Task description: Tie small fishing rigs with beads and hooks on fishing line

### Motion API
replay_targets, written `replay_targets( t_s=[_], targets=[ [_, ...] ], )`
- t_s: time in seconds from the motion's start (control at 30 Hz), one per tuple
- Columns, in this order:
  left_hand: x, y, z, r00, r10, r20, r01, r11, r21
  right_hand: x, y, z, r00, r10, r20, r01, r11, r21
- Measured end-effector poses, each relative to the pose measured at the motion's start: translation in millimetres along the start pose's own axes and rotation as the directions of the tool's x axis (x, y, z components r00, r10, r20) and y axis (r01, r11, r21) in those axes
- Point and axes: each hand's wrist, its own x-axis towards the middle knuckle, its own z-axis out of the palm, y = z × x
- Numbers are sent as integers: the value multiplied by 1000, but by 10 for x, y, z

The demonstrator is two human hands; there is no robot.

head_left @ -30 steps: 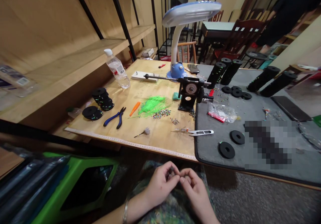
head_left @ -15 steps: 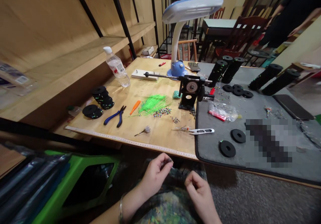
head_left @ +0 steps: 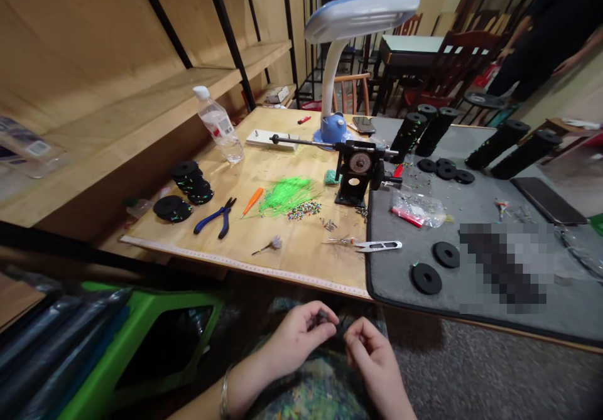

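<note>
Within the left hand [head_left: 300, 337] rests a small dark item [head_left: 323, 315].

A small dark item [head_left: 323, 315] is held in the curled fingers of the left hand [head_left: 304, 335], partly covered by them. Only a little of it is exposed, between the thumb and the bent fingers; its surface appears dark grey and uneven, with no clear outline. It is held above the lap, off the table, just below the table's near edge as seen. Its full shape, its material and its exact tilt cannot be made out.
</note>
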Motion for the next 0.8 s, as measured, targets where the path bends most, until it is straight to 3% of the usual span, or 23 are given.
replay_targets(
  t_s=[0.1,0.33,0.47,0.67,0.8],
  targets=[
    [37,10,38,1000,12,-10,-12,1000,10,-14,-9,7,998,-67,-12,65,993,-101],
    [42,129,27,991,112,-75,-94,974,205,-6,-96,-100,980,-193,43,197,933,-302],
    [14,201,39,977,194,-90,-153,927,343,-12,-263,-171,978,-208,-34,192,946,-263],
    [-13,236,60,961,271,-59,-217,866,450,52,-328,-7,981,-117,156,129,990,-64],
    [-10,240,21,955,282,-86,-204,842,500,139,-183,63,979,-105,175,133,978,-160]
  ],
)
